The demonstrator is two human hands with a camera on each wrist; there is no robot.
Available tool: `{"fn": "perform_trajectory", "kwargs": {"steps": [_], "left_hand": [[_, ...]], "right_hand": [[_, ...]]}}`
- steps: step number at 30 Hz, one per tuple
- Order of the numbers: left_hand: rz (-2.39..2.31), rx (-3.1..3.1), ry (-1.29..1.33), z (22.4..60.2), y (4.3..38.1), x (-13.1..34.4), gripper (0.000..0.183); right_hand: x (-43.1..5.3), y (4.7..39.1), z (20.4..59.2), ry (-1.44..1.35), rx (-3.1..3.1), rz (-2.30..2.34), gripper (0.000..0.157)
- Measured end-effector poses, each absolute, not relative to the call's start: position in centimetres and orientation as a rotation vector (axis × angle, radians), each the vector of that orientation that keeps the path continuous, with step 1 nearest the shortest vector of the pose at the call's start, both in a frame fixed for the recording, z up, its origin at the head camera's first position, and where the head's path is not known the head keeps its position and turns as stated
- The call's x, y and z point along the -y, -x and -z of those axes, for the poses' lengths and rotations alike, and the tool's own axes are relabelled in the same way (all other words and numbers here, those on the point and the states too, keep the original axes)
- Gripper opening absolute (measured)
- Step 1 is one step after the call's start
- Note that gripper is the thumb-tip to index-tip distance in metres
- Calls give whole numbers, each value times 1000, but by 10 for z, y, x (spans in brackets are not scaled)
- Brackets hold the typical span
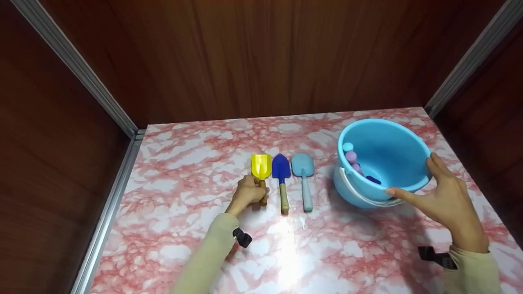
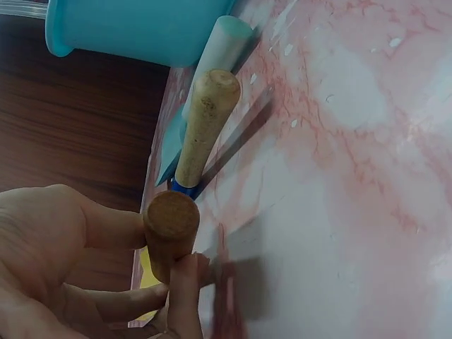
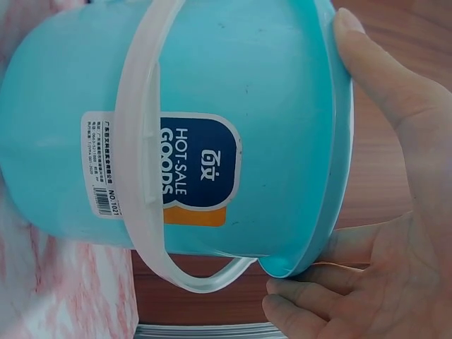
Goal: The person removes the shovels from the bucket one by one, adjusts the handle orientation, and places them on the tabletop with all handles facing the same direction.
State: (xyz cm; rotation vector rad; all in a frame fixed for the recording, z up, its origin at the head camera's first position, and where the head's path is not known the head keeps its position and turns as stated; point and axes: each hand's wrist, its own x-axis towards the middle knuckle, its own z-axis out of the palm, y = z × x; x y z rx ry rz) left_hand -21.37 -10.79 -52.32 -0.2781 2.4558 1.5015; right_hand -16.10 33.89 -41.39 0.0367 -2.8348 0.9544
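My left hand [image 1: 247, 191] pinches the brown wooden handle [image 2: 171, 219] of a small yellow toy shovel [image 1: 261, 165] between thumb and fingers. To its right a blue pointed shovel [image 1: 281, 166] with a pale wooden handle lies on the table, and beside that a light blue shovel [image 1: 302, 164]. With thumb and fingers spread along the rim, my right hand [image 1: 447, 200] holds a light blue bucket [image 1: 392, 143]. Inside the bucket are purple balls [image 1: 351, 157], a light blue ball [image 1: 347, 147] and a dark blue piece [image 1: 373, 180].
The white bucket handle [image 3: 138, 134] hangs down the near side, across a printed label [image 3: 201, 162]. Everything stands on a red and white marbled table [image 1: 184, 245]. Brown wooden panels [image 1: 245, 61] rise behind and at both sides, with metal strips [image 1: 77, 61] at the corners.
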Motion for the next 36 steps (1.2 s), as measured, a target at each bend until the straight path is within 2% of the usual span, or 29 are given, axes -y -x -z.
{"fn": "perform_trajectory", "kwargs": {"steps": [6, 13, 18, 21, 25, 30, 33, 36], "left_hand": [[-1433, -2534, 212, 524, 214, 108, 24], [-1442, -2547, 180, 527, 210, 107, 23], [-1434, -2525, 173, 527, 212, 108, 21], [-1311, -2592, 155, 537, 220, 109, 23], [-1037, -2742, 216, 530, 222, 103, 17], [-785, -2901, 254, 502, 217, 88, 45], [-667, -3006, 156, 487, 221, 77, 51], [-626, -3076, 43, 469, 228, 61, 49]], "right_hand": [[-340, 161, 414, -33, 2860, -952, 132], [-339, 161, 415, -51, 2834, -964, 134], [-339, 161, 422, -63, 2778, -987, 129], [-338, 159, 429, -92, 2708, -1023, 124], [-337, 159, 434, -109, 2619, -1027, 120], [-337, 161, 439, -130, 2603, -944, 121], [-339, 159, 441, -125, 2623, -874, 123], [-339, 159, 444, -130, 2615, -818, 123]]}}
